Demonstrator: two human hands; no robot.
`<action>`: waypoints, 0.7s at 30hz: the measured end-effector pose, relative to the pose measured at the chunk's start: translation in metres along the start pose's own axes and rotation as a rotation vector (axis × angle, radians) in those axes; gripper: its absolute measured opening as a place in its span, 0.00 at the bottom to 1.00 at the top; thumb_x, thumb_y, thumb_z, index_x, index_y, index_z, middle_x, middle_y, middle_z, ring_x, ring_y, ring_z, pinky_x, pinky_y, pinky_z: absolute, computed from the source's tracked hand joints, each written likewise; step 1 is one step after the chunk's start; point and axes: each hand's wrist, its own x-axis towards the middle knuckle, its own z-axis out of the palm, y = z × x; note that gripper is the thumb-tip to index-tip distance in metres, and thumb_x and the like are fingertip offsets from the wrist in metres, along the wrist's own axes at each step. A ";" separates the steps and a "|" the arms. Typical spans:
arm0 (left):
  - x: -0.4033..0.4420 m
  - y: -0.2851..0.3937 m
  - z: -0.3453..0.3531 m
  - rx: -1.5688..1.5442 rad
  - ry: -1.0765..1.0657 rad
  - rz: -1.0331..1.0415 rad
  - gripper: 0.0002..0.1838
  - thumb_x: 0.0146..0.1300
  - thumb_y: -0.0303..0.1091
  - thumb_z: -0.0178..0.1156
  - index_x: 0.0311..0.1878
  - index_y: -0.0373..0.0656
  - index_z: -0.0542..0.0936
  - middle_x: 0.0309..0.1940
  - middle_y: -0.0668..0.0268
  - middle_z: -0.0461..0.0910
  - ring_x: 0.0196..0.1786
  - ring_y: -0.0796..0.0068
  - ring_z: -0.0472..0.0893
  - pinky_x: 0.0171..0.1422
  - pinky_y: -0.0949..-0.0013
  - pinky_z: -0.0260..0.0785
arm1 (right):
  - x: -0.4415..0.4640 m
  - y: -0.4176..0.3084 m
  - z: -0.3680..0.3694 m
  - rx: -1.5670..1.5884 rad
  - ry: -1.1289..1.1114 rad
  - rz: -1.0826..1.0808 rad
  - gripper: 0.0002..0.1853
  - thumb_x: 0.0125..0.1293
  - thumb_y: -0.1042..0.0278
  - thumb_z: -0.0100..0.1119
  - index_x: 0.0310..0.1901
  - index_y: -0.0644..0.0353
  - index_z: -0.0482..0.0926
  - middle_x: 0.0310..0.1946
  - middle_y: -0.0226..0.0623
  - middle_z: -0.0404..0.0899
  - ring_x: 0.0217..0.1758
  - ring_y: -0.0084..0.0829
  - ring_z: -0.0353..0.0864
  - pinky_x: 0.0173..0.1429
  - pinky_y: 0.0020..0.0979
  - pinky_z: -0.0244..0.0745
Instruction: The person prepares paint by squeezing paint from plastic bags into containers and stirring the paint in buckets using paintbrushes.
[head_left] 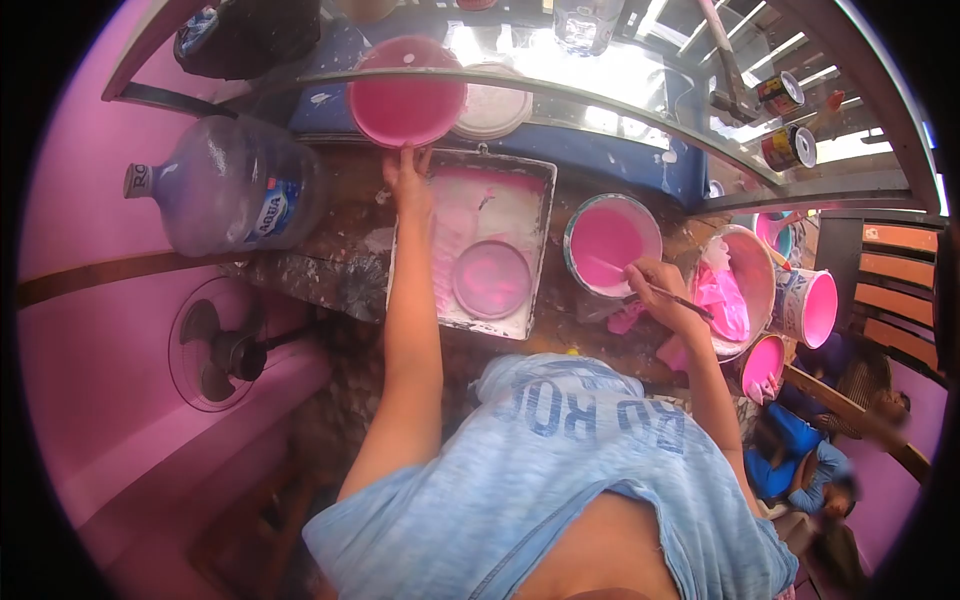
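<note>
My left hand (408, 180) reaches forward, its fingers at the near rim of a round pink container (407, 95). In my right hand (655, 285) is a thin brush (685, 302), held above the near right rim of a white bucket of pink paint (607, 240). A pale stick also leans in that bucket near my fingers. Between my arms lies a white paint-smeared tray (520, 200), with a round translucent lid (491, 279) on its near part. Just behind the tray, beside the pink container, is a white lid (495, 103).
At the left lies a large water bottle (240, 188) above a wall fan (225, 345). To the right stand a tub with pink cloth (722, 295) and several paint buckets (818, 310). A metal-framed glass edge crosses the far side. People sit at the lower right.
</note>
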 end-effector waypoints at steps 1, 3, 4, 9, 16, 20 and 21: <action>0.001 -0.001 -0.003 0.012 -0.007 -0.009 0.12 0.69 0.33 0.62 0.52 0.46 0.72 0.47 0.66 0.81 0.50 0.70 0.84 0.59 0.61 0.80 | -0.004 0.002 -0.002 0.015 -0.090 0.040 0.13 0.71 0.66 0.55 0.35 0.69 0.80 0.25 0.48 0.79 0.28 0.42 0.79 0.35 0.38 0.71; -0.001 0.003 -0.003 0.037 -0.016 -0.025 0.13 0.70 0.33 0.61 0.53 0.46 0.72 0.48 0.65 0.81 0.51 0.67 0.84 0.58 0.60 0.80 | -0.008 0.012 -0.011 0.003 -0.007 0.036 0.14 0.71 0.66 0.54 0.33 0.69 0.79 0.24 0.48 0.79 0.27 0.43 0.79 0.35 0.39 0.71; -0.003 0.005 -0.003 0.041 -0.025 -0.033 0.13 0.70 0.33 0.60 0.54 0.45 0.71 0.49 0.63 0.81 0.51 0.65 0.84 0.58 0.60 0.80 | -0.008 0.015 -0.014 -0.060 0.084 0.016 0.14 0.70 0.66 0.54 0.32 0.69 0.79 0.25 0.50 0.79 0.28 0.46 0.79 0.36 0.41 0.72; -0.004 0.006 0.001 0.067 -0.030 -0.060 0.17 0.72 0.34 0.57 0.60 0.42 0.67 0.54 0.57 0.78 0.52 0.55 0.84 0.58 0.58 0.80 | -0.003 0.006 -0.005 -0.265 0.136 -0.101 0.13 0.70 0.68 0.52 0.30 0.69 0.77 0.26 0.53 0.79 0.31 0.55 0.79 0.38 0.46 0.72; -0.003 0.004 -0.004 0.092 -0.071 -0.079 0.21 0.73 0.36 0.57 0.63 0.42 0.63 0.57 0.57 0.75 0.53 0.53 0.84 0.57 0.58 0.80 | 0.023 -0.004 0.021 -0.059 0.148 -0.127 0.15 0.72 0.66 0.52 0.31 0.69 0.75 0.26 0.53 0.77 0.32 0.55 0.78 0.37 0.47 0.71; -0.003 0.005 -0.007 0.121 -0.076 -0.088 0.23 0.72 0.38 0.58 0.63 0.42 0.63 0.57 0.57 0.75 0.53 0.54 0.84 0.55 0.58 0.81 | 0.017 0.016 0.008 -0.297 0.374 -0.168 0.14 0.72 0.67 0.51 0.31 0.69 0.76 0.26 0.53 0.77 0.33 0.56 0.78 0.37 0.47 0.71; -0.004 0.006 -0.008 0.131 -0.073 -0.095 0.23 0.72 0.39 0.59 0.63 0.42 0.62 0.57 0.57 0.75 0.53 0.54 0.84 0.54 0.59 0.82 | 0.009 0.013 0.008 -0.275 0.306 -0.159 0.14 0.72 0.67 0.51 0.31 0.69 0.76 0.26 0.53 0.77 0.32 0.56 0.78 0.37 0.47 0.71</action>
